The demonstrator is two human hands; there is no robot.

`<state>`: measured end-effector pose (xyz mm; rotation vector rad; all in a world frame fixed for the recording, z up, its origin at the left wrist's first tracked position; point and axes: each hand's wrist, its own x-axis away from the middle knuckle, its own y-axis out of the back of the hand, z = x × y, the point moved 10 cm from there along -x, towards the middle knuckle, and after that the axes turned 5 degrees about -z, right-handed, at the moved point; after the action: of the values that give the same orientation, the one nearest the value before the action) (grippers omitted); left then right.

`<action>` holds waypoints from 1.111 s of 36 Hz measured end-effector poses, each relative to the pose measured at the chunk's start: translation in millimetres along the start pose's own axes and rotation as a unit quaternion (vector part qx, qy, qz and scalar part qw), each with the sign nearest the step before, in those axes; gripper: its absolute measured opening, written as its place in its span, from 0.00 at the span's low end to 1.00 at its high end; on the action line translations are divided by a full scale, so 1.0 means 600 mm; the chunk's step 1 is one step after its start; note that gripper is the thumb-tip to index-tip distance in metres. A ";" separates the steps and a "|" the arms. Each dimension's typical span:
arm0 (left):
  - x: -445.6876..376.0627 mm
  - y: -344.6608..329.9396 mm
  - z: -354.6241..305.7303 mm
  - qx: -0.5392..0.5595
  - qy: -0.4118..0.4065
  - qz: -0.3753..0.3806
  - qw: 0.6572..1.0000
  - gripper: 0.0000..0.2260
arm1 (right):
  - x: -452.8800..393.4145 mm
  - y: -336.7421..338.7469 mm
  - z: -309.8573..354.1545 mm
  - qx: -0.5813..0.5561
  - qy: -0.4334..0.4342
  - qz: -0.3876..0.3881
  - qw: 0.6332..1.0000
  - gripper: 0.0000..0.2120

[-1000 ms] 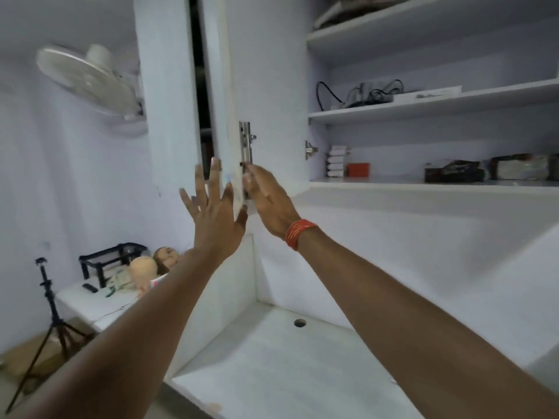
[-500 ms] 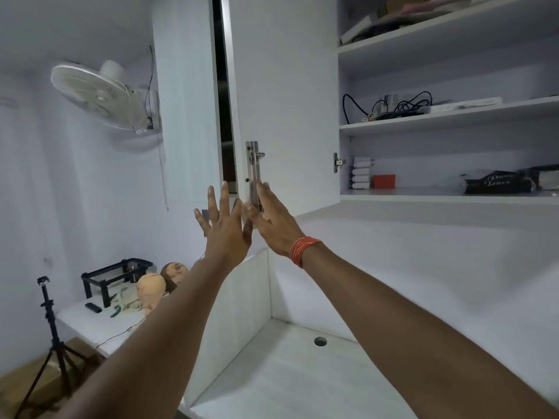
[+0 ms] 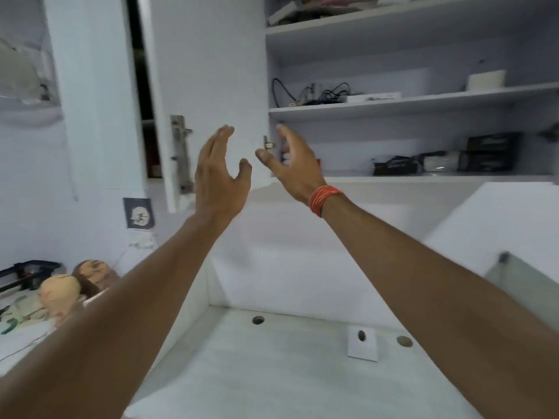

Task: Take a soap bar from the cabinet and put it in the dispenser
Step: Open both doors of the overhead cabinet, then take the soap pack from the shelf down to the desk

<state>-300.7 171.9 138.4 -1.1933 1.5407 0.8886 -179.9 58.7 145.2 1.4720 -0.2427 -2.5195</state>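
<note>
Reaching step: the empty, open left hand (image 3: 219, 176) and right hand (image 3: 295, 167) rise toward the white wooden cabinet's lowest shelf (image 3: 423, 178); next, find soap there.

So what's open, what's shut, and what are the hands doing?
Cabinet door: open, swung left.
Latch: on the door, engaging nothing.
Left hand: open, empty, raised.
Right hand: open, empty, reaching toward the bottom shelf.

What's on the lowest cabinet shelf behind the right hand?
Dark packets and a pale packet lie on the lowest shelf. The right hand covers the shelf's left end; only a red sliver shows.
</note>
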 end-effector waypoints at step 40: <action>0.121 -0.721 0.030 0.243 0.209 0.167 0.933 0.24 | -0.225 0.426 -0.696 0.177 -0.399 -0.082 0.896 0.21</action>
<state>117.5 58.3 67.5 -0.7955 2.1996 0.4209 274.5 -166.1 118.2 0.4413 -0.7602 -3.2152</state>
